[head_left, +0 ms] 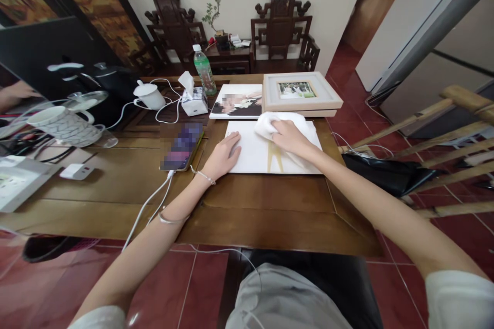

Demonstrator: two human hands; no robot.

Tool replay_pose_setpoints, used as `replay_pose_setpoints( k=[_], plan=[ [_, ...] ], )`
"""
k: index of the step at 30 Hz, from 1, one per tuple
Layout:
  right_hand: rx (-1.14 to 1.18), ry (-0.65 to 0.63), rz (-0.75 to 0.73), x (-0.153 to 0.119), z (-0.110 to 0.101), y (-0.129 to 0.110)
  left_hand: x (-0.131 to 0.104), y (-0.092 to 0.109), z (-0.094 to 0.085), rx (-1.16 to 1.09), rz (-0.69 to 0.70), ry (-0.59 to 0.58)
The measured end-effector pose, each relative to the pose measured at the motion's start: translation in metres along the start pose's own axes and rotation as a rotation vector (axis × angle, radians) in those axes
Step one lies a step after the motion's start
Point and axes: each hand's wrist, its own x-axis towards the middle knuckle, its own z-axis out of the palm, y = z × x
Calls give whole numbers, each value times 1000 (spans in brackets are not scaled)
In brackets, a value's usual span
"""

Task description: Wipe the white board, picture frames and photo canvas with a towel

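A white board (247, 157) with a tan mark near its middle lies flat on the wooden table (270, 211). My left hand (226, 155) rests on the board's left edge with its fingers extended. Bunched under my right hand (288, 136) is a white cloth (266, 124), pressed against the board's upper right part; the fingers are closed on it. Behind the board lie a photo print (239, 100) and, to its right, a framed picture (297, 90) on top of another frame.
Left of the board are a phone (183, 148) with a white cable, a tissue box (194, 102), a green-labelled bottle (204, 71), a lidded white cup (150, 96), a patterned mug (64, 126) and a power strip (19, 182). A wooden chair (443, 149) stands at the right.
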Motion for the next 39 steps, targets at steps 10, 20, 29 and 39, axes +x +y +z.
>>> replay_pose_setpoints(
  k=[10,20,29,39],
  plan=[
    [-56,-228,-137,-51,7,-35,0,-1,2,-11,1,-17],
    [-31,-263,-219,-77,0,-43,1,-1,2,-6,9,-24],
    [-53,-130,-109,28,2,-18,1,-2,1,11,14,-33],
    [7,-228,-124,-75,12,-58,0,-3,5,32,12,-27]
  ],
)
